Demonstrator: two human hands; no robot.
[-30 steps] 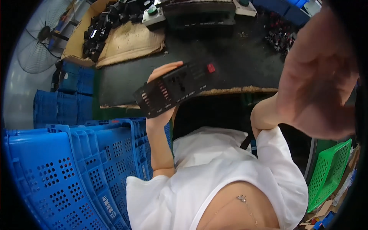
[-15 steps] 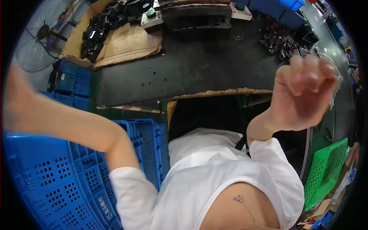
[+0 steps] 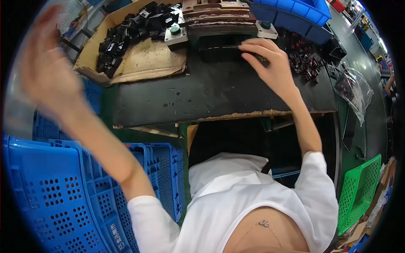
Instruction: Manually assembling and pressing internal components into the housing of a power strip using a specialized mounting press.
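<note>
My right hand (image 3: 272, 63) reaches over the black table, fingers above and thumb below the right end of a flat black casing (image 3: 219, 48). The casing lies in front of a press-like fixture (image 3: 221, 17) with worn brown layers, and its right end is hidden by my fingers. My left hand (image 3: 50, 67) is raised at the far left, beside an open cardboard box (image 3: 90, 69) of small black parts (image 3: 139, 25). Motion smears its fingers, and I cannot make out anything in it.
Green push buttons on white boxes (image 3: 176, 39) flank the fixture. Small red-and-black parts (image 3: 306, 63) lie in a heap on the right, near a clear plastic bag (image 3: 356, 90). Blue crates (image 3: 46, 181) stand at lower left, and a green basket (image 3: 358, 189) at lower right.
My right hand has gone from raised and curled at the right to the casing's right end. The left hand has swung up and inward at the far left. The view has shifted slightly.
</note>
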